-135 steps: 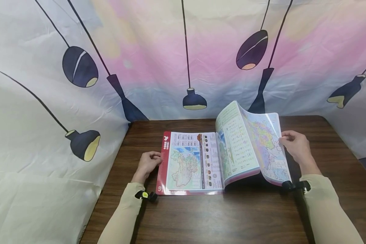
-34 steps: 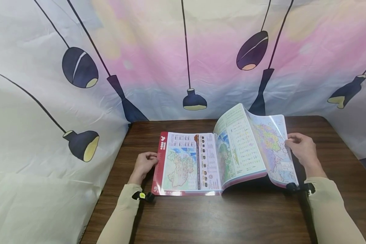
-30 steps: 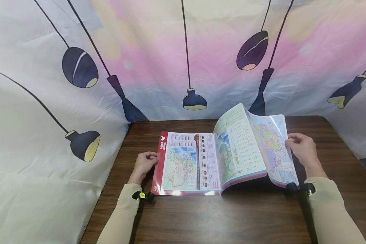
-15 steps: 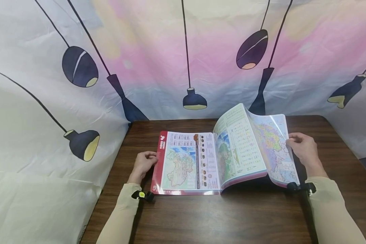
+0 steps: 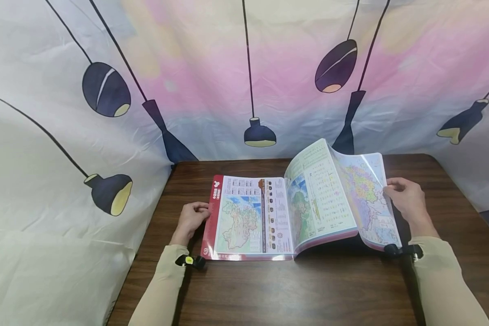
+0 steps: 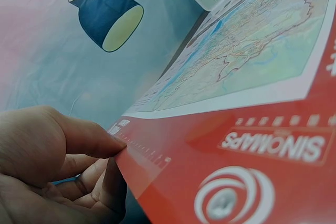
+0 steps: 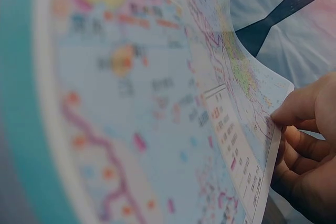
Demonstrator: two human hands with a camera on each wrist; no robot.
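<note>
An open map atlas [image 5: 269, 217] lies on the dark wooden table [image 5: 293, 290]. Its red-edged left cover [image 6: 252, 145] is pinched at the outer edge by my left hand [image 5: 192, 219], thumb on top in the left wrist view [image 6: 58, 156]. My right hand [image 5: 405, 201] grips the outer edge of a bundle of lifted map pages [image 5: 350, 194], which arch up from the spine. In the right wrist view the fingers [image 7: 307, 150] pinch the page edge [image 7: 262, 182].
A cloth backdrop printed with hanging lamps [image 5: 260, 131] closes off the back and both sides of the table. Bare wood shows in front of the atlas and to the right of my right hand. Small black clips sit at both wrists [image 5: 191, 261].
Over the last seconds the atlas slid slightly left and toward me, and the right hand drew the lifted pages a little outward to the right. Both grips are unchanged.
</note>
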